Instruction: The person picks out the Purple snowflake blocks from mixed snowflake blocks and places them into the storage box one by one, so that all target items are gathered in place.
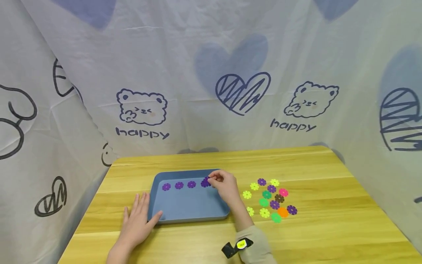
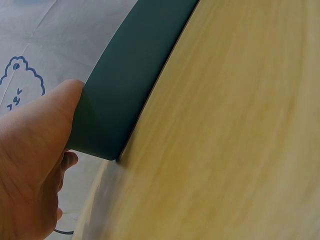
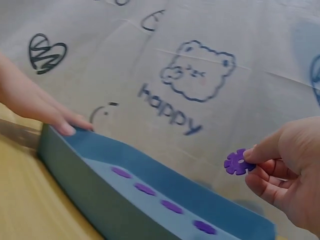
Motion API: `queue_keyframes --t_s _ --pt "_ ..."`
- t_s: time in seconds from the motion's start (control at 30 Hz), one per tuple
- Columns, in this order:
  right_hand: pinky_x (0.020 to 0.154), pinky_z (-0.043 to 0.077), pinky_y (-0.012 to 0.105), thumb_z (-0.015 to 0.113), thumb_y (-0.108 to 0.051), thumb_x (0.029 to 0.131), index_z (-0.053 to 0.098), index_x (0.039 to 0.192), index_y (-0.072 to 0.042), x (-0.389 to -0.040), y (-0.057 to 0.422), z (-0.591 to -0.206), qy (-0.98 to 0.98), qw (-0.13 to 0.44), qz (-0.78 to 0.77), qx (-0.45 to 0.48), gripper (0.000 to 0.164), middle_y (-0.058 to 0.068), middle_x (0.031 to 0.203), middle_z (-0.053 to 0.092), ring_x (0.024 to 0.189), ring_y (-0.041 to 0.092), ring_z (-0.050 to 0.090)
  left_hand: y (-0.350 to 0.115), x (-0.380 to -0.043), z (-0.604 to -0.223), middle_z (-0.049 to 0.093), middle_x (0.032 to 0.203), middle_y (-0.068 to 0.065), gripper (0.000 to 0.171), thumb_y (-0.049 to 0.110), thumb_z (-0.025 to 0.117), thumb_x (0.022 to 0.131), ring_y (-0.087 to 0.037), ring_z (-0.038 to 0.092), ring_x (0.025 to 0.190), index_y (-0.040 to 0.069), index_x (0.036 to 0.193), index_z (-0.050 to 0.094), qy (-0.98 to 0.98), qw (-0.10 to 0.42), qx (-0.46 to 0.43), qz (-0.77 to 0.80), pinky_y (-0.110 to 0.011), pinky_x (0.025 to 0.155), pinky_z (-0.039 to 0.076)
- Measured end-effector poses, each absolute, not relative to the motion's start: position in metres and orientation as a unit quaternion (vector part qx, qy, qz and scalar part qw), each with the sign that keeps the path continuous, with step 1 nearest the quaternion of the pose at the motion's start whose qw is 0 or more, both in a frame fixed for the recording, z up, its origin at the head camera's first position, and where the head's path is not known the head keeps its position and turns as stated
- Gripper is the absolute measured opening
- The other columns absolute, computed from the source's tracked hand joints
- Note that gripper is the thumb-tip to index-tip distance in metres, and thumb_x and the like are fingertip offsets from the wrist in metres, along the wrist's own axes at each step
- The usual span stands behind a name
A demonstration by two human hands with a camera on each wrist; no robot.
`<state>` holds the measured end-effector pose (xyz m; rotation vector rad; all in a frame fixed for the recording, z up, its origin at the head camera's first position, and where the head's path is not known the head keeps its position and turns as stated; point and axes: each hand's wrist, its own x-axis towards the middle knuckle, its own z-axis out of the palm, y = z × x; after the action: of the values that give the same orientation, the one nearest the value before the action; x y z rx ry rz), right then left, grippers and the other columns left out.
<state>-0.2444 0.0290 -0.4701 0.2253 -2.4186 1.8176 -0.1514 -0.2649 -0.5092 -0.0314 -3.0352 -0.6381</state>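
My right hand pinches a purple snowflake disc between thumb and fingers, above the right end of a row in the blue tray. The row is made of several purple snowflake discs lying flat on the tray's floor near its far wall. In the head view the pinched disc overlaps the last one of the row; the right wrist view shows it raised above them. With fingers spread and straight, my left hand lies at the tray's near left corner, its thumb touching the rim.
Right of the tray, loose snowflake discs lie scattered on the wooden table: yellow-green, green, purple, pink, brown and orange. A printed curtain hangs behind and beside the table.
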Motion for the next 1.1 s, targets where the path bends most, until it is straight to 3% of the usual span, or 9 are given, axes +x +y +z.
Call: queue_keyframes --t_s 0.5,0.93,1.1 --pt "0.054 0.044 0.016 0.072 -0.008 0.086 0.07 0.088 -0.006 -0.244 -0.052 -0.474 -0.806 0.003 0.576 0.134 0.004 0.004 0.077 0.066 0.063 0.005 0.05 -0.265 -0.154 -0.507 0.013 0.162 -0.023 0.091 0.061 0.045 0.095 -0.043 0.005 0.151 0.002 0.156 0.013 -0.977 0.021 -0.012 -0.21 -0.074 0.111 -0.003" --pt "0.048 0.047 0.019 0.071 -0.002 0.086 0.069 0.08 -0.004 -0.25 -0.099 -0.497 -0.818 -0.086 0.559 0.102 0.006 0.002 0.064 0.063 0.051 0.007 0.055 -0.263 -0.153 -0.507 0.013 0.162 -0.024 0.09 0.06 0.045 0.096 -0.044 0.004 0.15 0.001 0.156 0.013 -0.977 0.015 -0.012 -0.214 -0.073 0.112 -0.005" --pt "0.046 0.046 0.019 0.07 0.001 0.083 0.069 0.077 -0.004 -0.252 -0.108 -0.5 -0.832 -0.083 0.541 0.089 0.009 0.003 0.062 0.063 0.048 0.008 0.054 -0.263 -0.152 -0.506 0.014 0.162 -0.024 0.09 0.06 0.046 0.096 -0.044 0.005 0.15 0.001 0.156 0.014 -0.977 0.017 -0.014 -0.214 -0.074 0.111 -0.004"
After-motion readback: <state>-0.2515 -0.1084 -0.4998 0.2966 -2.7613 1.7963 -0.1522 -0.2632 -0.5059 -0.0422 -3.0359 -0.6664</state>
